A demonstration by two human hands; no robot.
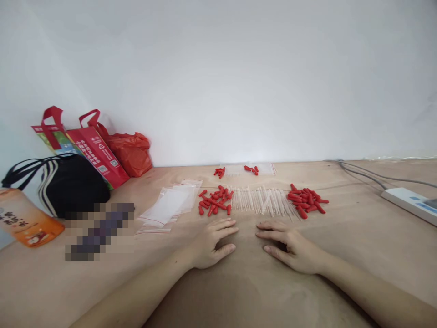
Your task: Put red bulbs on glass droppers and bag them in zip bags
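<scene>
My left hand (215, 242) rests on the wooden table with its fingers apart and nothing in it, just below a pile of red rubber bulbs (214, 199). Opposite it, my right hand (285, 243) also lies on the wood, fingers spread and holding nothing. A row of thin clear tubes (257, 200) lies beyond both hands, with another pile of red bulbs (309, 200) at its right end. Flat clear zip bags (170, 203) overlap left of the left pile. Near the wall, several more red bulbs (251, 170) lie on a clear bag.
The table (362, 228) meets a white wall. At the left stand shopping bags (99, 152), a red plastic bag (131, 152), a black bag (77, 187) and an orange packet (30, 218), near a blurred dark item (102, 230). A white power strip (409, 202) with cables lies right.
</scene>
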